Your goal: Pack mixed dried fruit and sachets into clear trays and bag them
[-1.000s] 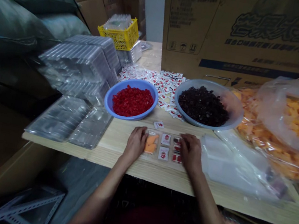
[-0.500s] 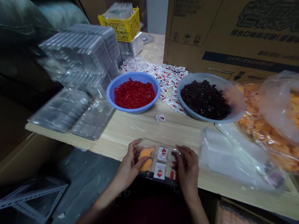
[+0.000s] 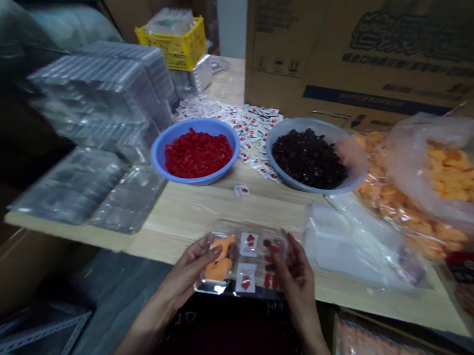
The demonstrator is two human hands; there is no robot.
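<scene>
Both my hands hold a clear plastic tray (image 3: 236, 229) at the front edge of the table. My left hand (image 3: 189, 266) grips its left end, thumb over the orange pieces (image 3: 219, 269) inside. Around the right end closes my right hand (image 3: 297, 274), its thumb by the dark and red pieces (image 3: 270, 280). Two small white printed sachets (image 3: 246, 278) lie in the tray's middle part, one above the other. Whether the tray has a closed lid is hard to see.
Behind the tray stand a blue bowl (image 3: 191, 181) of red pieces and a pale bowl (image 3: 355, 184) of dark pieces. Loose sachets (image 3: 245, 125) spread between them. Stacked clear trays (image 3: 99, 83) are left; white bags (image 3: 336, 235) and a bag of orange pieces (image 3: 457, 176) sit right.
The tray now tilts towards me a little, with both hands still on it. My view has shifted, so the table's things sit further left in the picture.
</scene>
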